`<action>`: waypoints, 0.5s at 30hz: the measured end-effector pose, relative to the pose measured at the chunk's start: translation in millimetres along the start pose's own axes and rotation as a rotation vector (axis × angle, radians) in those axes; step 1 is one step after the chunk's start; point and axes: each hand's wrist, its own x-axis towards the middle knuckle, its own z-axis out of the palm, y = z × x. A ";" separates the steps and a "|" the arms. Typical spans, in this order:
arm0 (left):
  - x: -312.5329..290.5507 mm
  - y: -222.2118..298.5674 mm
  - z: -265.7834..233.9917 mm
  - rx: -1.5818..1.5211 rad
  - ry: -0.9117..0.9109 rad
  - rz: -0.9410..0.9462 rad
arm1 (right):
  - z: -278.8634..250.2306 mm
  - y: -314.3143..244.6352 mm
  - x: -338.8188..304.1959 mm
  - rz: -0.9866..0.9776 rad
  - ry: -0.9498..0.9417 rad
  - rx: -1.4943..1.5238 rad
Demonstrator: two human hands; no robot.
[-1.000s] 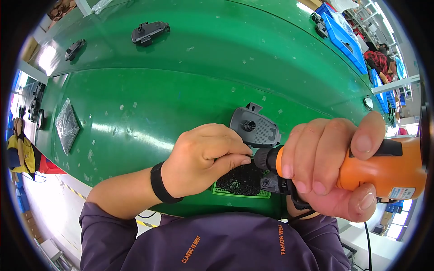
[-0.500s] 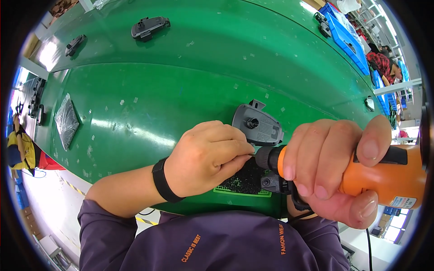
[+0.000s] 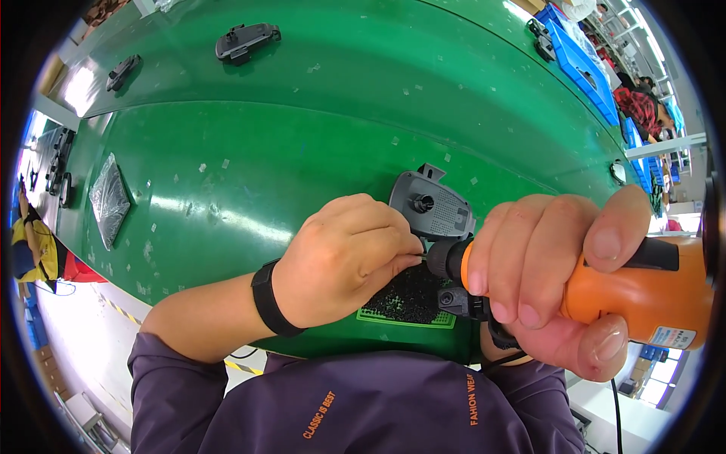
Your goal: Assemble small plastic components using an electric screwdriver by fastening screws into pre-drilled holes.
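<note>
My right hand (image 3: 560, 280) is wrapped around an orange electric screwdriver (image 3: 643, 291), its black nose (image 3: 448, 259) pointing left. My left hand (image 3: 352, 261), with a black band (image 3: 274, 299) on the wrist, is closed in a pinch right at the tool's tip. Whatever lies between those fingertips is too small to make out. Beneath the hands is a green tray (image 3: 404, 321) with many tiny black pieces (image 3: 408, 299), probably screws. A small dark clip-like part (image 3: 455, 300) shows under the screwdriver; whether the right hand holds it is unclear. Just beyond lies a grey oval plate with a black stub (image 3: 435, 208).
On the green table (image 3: 249, 159) lie another grey device part (image 3: 247, 43), a small dark part (image 3: 123, 73) and a clear plastic bag (image 3: 110, 200). Blue trays (image 3: 582, 72) line the far right edge. A black cable (image 3: 616, 408) hangs at lower right. People sit farther off.
Both hands and the screwdriver have shifted very slightly, and the view has tilted a little. The left pinch stays at the tool's tip.
</note>
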 end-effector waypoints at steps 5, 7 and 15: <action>1.5 -0.5 -4.2 0.023 0.049 0.072 | 8.3 6.2 3.6 -0.012 0.105 -0.050; -0.2 0.3 -5.5 0.081 0.037 0.088 | 14.9 11.8 5.6 0.006 0.334 -0.103; -9.8 1.7 0.5 0.401 -0.130 0.121 | 4.9 35.7 40.9 0.067 0.450 -0.132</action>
